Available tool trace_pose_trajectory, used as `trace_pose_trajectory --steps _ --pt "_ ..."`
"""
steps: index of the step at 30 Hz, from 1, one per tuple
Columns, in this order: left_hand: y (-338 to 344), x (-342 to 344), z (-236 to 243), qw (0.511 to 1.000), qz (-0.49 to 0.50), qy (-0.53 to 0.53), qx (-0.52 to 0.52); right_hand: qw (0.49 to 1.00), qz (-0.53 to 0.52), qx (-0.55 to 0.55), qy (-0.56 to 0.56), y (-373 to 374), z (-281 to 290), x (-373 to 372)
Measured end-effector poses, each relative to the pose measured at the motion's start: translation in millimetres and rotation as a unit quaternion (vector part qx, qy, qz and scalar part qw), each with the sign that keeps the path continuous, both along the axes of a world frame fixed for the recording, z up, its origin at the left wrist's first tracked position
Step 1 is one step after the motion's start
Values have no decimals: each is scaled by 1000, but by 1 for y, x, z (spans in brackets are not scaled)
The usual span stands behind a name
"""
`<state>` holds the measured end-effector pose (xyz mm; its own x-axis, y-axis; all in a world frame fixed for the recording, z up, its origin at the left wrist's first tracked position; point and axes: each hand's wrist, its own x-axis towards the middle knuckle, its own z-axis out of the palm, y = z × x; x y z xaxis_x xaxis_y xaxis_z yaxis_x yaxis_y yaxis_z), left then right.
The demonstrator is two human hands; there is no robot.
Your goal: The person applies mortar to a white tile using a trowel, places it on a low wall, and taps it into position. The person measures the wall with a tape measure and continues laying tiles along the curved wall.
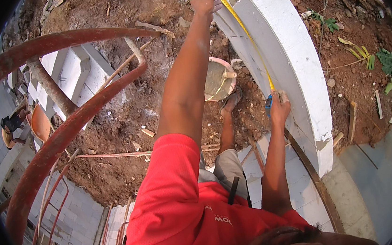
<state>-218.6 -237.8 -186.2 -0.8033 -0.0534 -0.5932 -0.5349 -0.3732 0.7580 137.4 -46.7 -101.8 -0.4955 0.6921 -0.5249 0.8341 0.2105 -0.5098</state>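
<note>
A yellow measuring tape (244, 27) is drawn out along the white block wall (286, 28). Its blue case (268, 105) is in my right hand (279, 108), whose fingers are closed around it beside the wall's inner face. My left hand (205, 3) reaches far ahead and grips the tape near the top of the view. The tape's far end runs out of sight at the upper edge. Below the wall, near my foot, a round bucket (216, 85) holds grey wet mortar.
A red, rusty metal scaffold frame (75, 117) rises close on my left. Behind it lie white blocks (75, 70) on brown soil. Another person (11, 128) is at the far left beside an orange basin (40, 123). Leaves (390, 61) and wood scraps lie right of the wall.
</note>
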Motion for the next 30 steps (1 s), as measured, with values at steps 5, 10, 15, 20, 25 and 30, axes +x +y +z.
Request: trace_pose_trajectory --steps 5,10,15,20,25,30 --pt "8 11 -6 999 -1 -11 30 998 -45 33 41 2 -34 12" --pt "9 16 -22 998 11 -4 61 997 -46 33 52 1 -36 5" --pt "13 26 -18 998 14 -20 66 995 -41 62 59 -5 -26 -4" --pt "14 26 -18 997 16 -23 72 992 -6 84 97 5 -42 4" --pt "13 29 -18 997 21 -24 68 992 -33 78 96 2 -39 -1" --pt "21 43 -21 995 39 -21 86 994 -41 55 87 -1 -26 -9"
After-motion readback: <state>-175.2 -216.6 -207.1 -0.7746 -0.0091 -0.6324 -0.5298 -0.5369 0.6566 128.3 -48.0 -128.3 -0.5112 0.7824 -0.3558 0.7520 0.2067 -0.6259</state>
